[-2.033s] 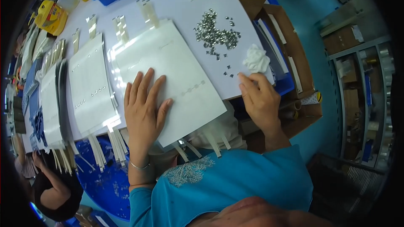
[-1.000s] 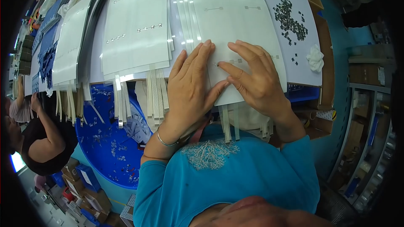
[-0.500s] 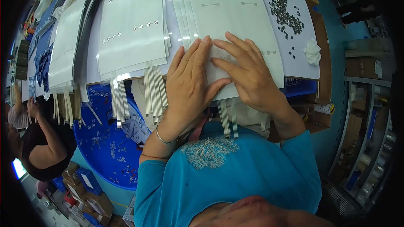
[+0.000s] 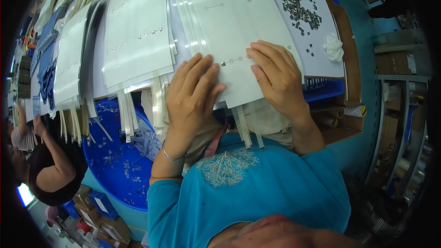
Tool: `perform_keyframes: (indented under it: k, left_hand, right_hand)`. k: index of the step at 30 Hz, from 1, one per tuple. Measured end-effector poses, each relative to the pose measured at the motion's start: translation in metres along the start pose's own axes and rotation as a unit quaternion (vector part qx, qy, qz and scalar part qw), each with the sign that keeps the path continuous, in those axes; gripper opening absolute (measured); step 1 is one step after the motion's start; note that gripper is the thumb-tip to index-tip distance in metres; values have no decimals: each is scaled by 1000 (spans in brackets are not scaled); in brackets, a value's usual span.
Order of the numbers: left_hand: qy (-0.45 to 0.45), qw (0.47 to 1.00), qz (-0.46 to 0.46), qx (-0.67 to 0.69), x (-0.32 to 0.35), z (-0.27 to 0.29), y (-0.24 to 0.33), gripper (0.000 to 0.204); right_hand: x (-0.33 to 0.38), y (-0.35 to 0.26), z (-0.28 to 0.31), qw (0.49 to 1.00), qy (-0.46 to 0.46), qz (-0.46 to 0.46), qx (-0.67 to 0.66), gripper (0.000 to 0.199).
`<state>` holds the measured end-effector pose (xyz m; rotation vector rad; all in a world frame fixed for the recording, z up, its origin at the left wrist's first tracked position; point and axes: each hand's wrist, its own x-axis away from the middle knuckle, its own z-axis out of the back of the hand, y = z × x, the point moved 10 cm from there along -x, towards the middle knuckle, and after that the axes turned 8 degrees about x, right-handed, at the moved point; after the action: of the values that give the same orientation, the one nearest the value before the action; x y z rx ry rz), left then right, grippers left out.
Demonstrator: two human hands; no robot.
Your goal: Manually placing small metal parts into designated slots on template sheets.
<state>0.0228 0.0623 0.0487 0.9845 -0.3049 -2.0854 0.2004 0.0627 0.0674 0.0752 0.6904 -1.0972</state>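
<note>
A stack of white flexible sheets (image 4: 239,23) with ribbon tails lies on the table in front of me. My left hand (image 4: 193,96) rests flat on its near left part, fingers spread. On the near right part my right hand (image 4: 278,76) presses down, thumb pointing inward. Between the two hands a short row of small metal pieces (image 4: 236,59) sits on the top sheet. The tails (image 4: 250,128) hang over the table edge toward my teal shirt.
More white sheet stacks (image 4: 135,36) lie to the left. A heap of small dark metal parts (image 4: 301,11) and a white crumpled cloth (image 4: 334,48) sit at the right. A blue tub (image 4: 115,165) stands below the table. Another person (image 4: 46,165) sits at lower left.
Two seconds ago my right hand was out by the cloth and parts; it came onto the sheet beside the left hand. Since then both hands have slid apart, uncovering the row of metal pieces.
</note>
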Motion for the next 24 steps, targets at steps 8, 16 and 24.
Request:
perform_keyframes:
  k: [8, 16, 24]
  left_hand:
    - [-18, 999, -7, -28, -8, -5, 9, 43]
    - [-36, 998, -26, -40, -5, -7, 6, 40]
    - [-28, 999, -20, -23, -6, -9, 4, 40]
  right_hand:
    - [2, 1, 3, 1000, 19, 11, 7, 31]
    - [18, 14, 28, 998, 51, -18, -8, 29]
    - [64, 88, 80, 962, 107, -201, 154, 22]
